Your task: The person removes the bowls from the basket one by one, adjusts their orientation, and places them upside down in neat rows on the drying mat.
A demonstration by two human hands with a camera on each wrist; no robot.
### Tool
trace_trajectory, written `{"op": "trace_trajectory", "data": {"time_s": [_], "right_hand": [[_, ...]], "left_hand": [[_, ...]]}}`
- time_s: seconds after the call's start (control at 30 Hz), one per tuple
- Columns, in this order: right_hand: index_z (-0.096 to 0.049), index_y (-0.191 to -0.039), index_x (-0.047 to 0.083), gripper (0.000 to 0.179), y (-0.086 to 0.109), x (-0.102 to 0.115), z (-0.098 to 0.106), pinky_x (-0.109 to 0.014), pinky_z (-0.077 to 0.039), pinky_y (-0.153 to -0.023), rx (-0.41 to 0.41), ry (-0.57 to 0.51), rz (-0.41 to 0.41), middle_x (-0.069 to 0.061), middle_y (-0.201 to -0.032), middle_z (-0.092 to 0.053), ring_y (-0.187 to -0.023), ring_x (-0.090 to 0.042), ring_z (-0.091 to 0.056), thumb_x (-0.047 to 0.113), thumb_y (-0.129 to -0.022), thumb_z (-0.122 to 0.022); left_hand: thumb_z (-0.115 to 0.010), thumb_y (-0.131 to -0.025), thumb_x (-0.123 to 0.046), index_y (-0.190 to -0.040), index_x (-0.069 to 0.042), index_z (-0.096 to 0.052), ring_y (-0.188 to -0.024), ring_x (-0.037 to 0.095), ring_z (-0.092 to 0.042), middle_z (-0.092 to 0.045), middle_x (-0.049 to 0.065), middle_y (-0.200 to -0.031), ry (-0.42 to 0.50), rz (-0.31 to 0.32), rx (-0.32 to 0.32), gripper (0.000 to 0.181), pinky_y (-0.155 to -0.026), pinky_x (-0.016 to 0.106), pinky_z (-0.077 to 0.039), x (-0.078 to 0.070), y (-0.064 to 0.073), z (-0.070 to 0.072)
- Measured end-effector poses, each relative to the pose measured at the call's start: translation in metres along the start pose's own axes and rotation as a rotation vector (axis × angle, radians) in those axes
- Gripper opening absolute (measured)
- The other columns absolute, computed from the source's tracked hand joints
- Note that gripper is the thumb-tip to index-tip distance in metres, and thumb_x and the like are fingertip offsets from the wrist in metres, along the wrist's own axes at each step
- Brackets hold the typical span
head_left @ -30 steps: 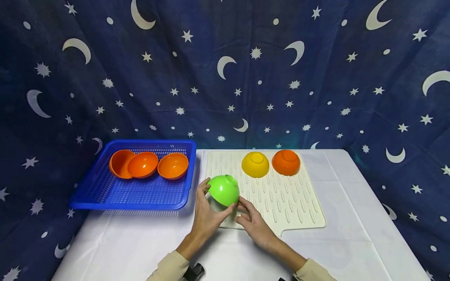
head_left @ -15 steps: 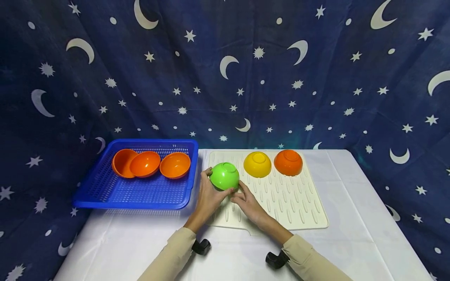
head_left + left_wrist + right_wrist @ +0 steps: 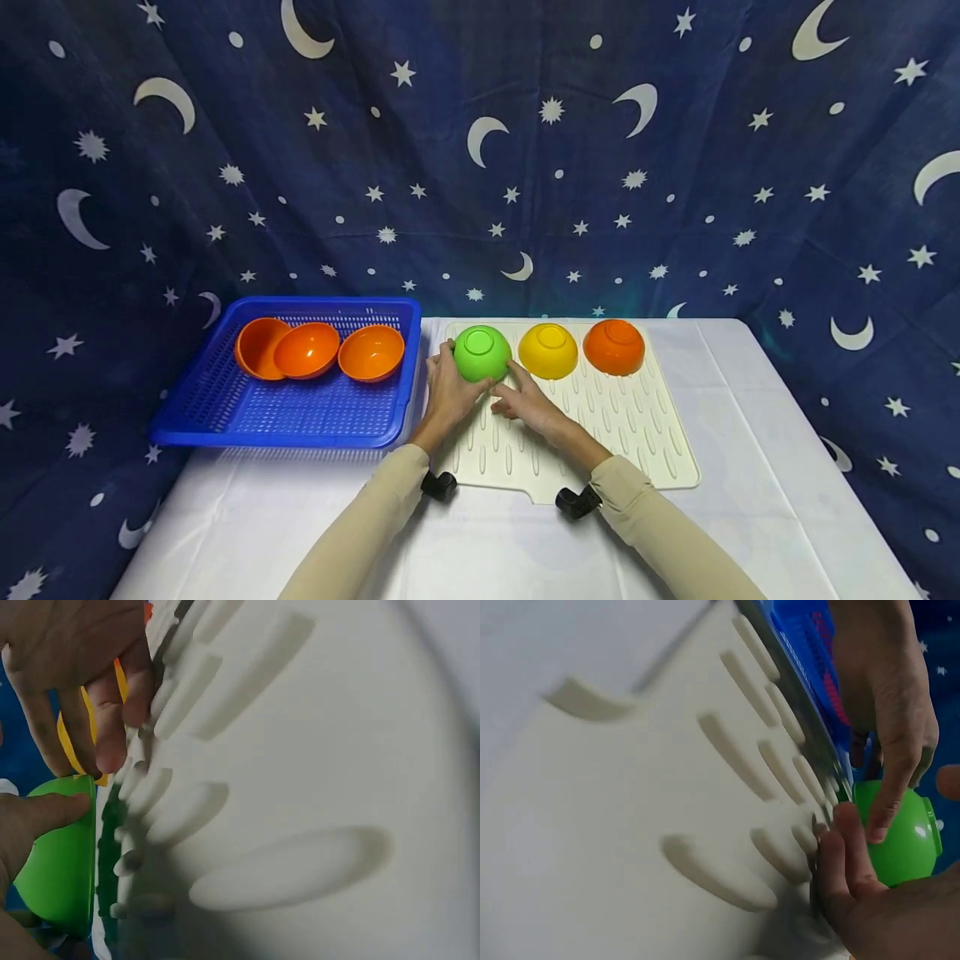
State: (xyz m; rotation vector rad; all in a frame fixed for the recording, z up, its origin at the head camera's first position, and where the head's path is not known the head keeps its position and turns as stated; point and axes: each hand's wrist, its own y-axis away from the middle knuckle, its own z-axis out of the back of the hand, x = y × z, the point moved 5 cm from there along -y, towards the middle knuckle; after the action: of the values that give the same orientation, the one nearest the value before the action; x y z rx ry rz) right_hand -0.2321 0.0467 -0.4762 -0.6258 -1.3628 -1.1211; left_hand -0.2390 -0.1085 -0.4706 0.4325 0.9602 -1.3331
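The green bowl (image 3: 482,358) is upside down at the far left corner of the cream ridged mat (image 3: 536,454), between the hands; whether its rim touches the ridges cannot be told. The left hand (image 3: 452,392), over the mat's left part, is partly spread and grips the bowl, fingers along its left side and thumb across its near side. The right hand (image 3: 534,404), nearer the mat's middle, has loosely extended fingers, a fingertip touching the bowl's right side. Along the mat's far edge, an upturned yellow bowl (image 3: 550,358) and an upturned orange bowl (image 3: 615,354) continue the row rightward. Left of the mat, a blue basket (image 3: 300,421) holds three orange bowls (image 3: 371,354). The white-covered worktop (image 3: 750,483) extends beneath the mat.
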Motion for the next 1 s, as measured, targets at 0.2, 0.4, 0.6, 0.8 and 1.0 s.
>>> {"op": "trace_trajectory", "data": {"time_s": [0.2, 0.4, 0.6, 0.8, 1.0], "right_hand": [[-0.008, -0.162, 0.002, 0.088, -0.007, -0.005, 0.002, -0.035, -0.056, -0.078, 0.012, 0.034, -0.022, -0.024, -0.151, -0.015, -0.103, -0.028, -0.066, 0.029, -0.095, -0.059], [-0.015, -0.160, -0.002, 0.086, -0.007, -0.002, 0.000, -0.035, -0.054, -0.076, 0.053, 0.128, 0.037, -0.024, -0.145, -0.025, -0.098, -0.027, -0.063, 0.028, -0.092, -0.059], [-0.023, -0.160, -0.001, 0.077, -0.009, -0.001, -0.001, -0.032, -0.051, -0.074, 0.111, 0.229, 0.078, -0.020, -0.163, -0.012, -0.087, -0.023, -0.061, 0.031, -0.098, -0.057], [-0.024, -0.159, -0.001, 0.075, -0.006, 0.001, -0.001, -0.038, -0.051, -0.081, 0.143, 0.261, 0.137, -0.023, -0.162, -0.021, -0.089, -0.027, -0.061, 0.030, -0.098, -0.055], [-0.029, -0.155, -0.005, 0.070, 0.021, -0.009, -0.009, -0.049, -0.027, -0.116, 0.190, 0.448, 0.265, -0.023, -0.158, -0.031, -0.141, -0.032, -0.036, 0.026, -0.099, -0.057]], "left_hand": [[-0.087, -0.081, -0.017, -0.136, 0.002, -0.041, -0.112, 0.042, -0.058, -0.042, 0.024, -0.135, -0.010, -0.031, 0.073, 0.074, -0.094, 0.053, -0.050, 0.001, -0.002, -0.011], [-0.077, -0.087, -0.017, -0.146, 0.007, -0.036, -0.130, 0.042, -0.044, -0.035, 0.028, -0.145, -0.063, -0.070, 0.136, 0.075, -0.105, 0.053, -0.040, -0.001, 0.002, -0.011], [-0.072, -0.087, -0.025, -0.155, 0.003, -0.029, -0.136, 0.042, -0.037, -0.032, 0.027, -0.150, -0.161, -0.046, 0.190, 0.085, -0.101, 0.056, -0.033, 0.000, 0.003, -0.008], [-0.071, -0.089, -0.027, -0.156, 0.007, -0.020, -0.145, 0.041, -0.025, -0.022, 0.028, -0.160, -0.164, -0.027, 0.268, 0.091, -0.111, 0.057, -0.023, 0.000, 0.003, -0.009], [-0.074, -0.086, -0.031, -0.155, 0.009, -0.017, -0.149, 0.043, -0.015, -0.019, 0.032, -0.160, -0.107, -0.033, 0.374, 0.098, -0.117, 0.059, -0.013, 0.001, 0.016, -0.006]]}}
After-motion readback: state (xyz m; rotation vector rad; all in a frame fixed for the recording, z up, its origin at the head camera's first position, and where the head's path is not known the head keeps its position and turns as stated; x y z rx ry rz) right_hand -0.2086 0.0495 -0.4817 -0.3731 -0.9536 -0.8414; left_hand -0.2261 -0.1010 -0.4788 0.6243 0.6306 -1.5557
